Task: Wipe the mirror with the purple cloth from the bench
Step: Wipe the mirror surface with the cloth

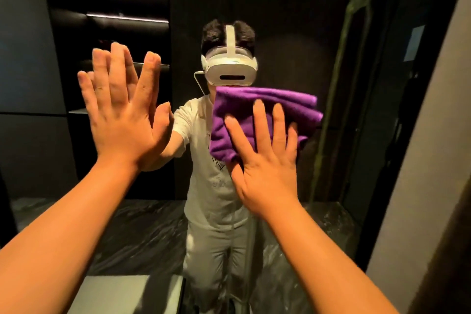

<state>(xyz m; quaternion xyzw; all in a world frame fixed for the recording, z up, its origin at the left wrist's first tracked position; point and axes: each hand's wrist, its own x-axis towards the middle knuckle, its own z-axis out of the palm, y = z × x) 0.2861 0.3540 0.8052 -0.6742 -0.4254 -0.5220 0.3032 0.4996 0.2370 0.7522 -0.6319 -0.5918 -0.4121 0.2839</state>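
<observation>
Two hands, one cloth, one glass; entries run from largest to smallest.

Large dark wall mirror [293, 33]: fills most of the frame from the left edge to a dark frame strip at upper right; reflects a standing person in pale clothes and a white headset, frame centre.

Left hand [122, 122]: left of centre, flat and open, fingers [119, 69] spread and pointing up, holding nothing. Its reflection meets it at the fingertips, so the palm appears to be braced on the glass.

Right hand [267, 160]: right of centre, open and flat, fingers splayed upward across the cloth, pinning it to the mirror rather than closing round it.

Folded purple microfibre cloth [254, 107]: centre-right, sandwiched between right palm and glass; already off the bench. Its long axis runs roughly across the frame, with most of the bulk above and to the right of the fingertips and a fold hanging at lower left of the palm.

Judgement: wiping is in hand. The right hand alone carries the cloth; unwiped glass lies in every direction, the widest span toward upper right.
</observation>
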